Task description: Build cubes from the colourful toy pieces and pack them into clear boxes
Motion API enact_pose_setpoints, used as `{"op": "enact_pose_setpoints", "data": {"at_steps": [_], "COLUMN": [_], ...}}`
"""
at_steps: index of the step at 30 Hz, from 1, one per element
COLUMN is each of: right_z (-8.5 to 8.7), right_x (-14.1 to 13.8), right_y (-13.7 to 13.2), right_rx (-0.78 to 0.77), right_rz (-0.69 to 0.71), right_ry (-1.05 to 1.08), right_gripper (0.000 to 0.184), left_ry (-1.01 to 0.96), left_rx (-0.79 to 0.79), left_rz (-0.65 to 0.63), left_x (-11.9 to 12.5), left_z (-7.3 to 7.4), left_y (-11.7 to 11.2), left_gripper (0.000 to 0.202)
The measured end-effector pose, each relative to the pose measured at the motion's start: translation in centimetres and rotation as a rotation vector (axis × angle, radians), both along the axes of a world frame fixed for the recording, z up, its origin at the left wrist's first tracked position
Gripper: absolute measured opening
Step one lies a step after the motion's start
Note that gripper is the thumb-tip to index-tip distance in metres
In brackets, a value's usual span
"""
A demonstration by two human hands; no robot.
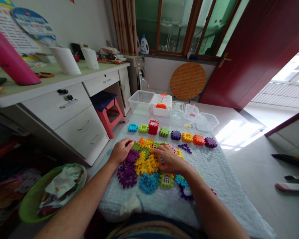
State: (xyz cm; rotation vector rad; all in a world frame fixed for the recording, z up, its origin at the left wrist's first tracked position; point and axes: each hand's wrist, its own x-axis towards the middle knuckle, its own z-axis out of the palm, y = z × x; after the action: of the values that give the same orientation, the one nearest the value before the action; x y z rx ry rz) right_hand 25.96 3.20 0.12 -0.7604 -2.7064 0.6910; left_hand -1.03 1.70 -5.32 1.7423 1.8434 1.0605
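Now | left hand [121, 151], right hand [169, 159]: block pile [145, 165] | basket [30, 206]: paper [62, 181]

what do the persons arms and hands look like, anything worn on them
The left forearm and right forearm are bare, with no sleeve in view. The left hand and right hand are ungloved. No watch, bracelet or ring shows, though some fingers are partly hidden.

8 built blocks [164, 132] in row nr far edge of cloth [214, 172]; 5 clr tubs [141, 101] behind; 1 pink stool [109, 114]; loose tiles [146, 164] heaped, no count.
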Motion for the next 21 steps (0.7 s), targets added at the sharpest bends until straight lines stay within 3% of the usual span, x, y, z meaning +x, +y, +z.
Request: {"op": "enact_pose_setpoints", "data": {"at_steps": [4,7,14,16,21], "right_z": [1.1,2.2,2.6,2.3,1.5], "right_x": [1.4,4.0,11.4,12.2,12.1], "right_y": [-0.2,0.7,6.9,8.5,10.9], "right_rx": [0.032,0.072,0.222,0.213,0.183], "right_rz": [-0.102,-0.22,-0.673,-0.713,-0.662], "right_ry": [0.001,0.006,-0.141,-0.217,-0.328], "right_gripper": [0.055,0.054,0.057,0.059,0.056], "left_ry": [0.006,0.031,0.057,0.068,0.081], "left_rx": [-0.017,-0.031,-0.035,-0.035,-0.04], "left_rz": [-0.005,-0.006,-0.014,-0.013,-0.008], "left_x": [-0.1,-0.2,-0.3,-0.3,-0.4], "left_z": [-0.1,-0.1,0.2,0.2,0.0], "left_y": [0.0,0.1,0.3,0.3,0.3], "left_gripper": [0.033,0.033,0.034,0.034,0.034]}}
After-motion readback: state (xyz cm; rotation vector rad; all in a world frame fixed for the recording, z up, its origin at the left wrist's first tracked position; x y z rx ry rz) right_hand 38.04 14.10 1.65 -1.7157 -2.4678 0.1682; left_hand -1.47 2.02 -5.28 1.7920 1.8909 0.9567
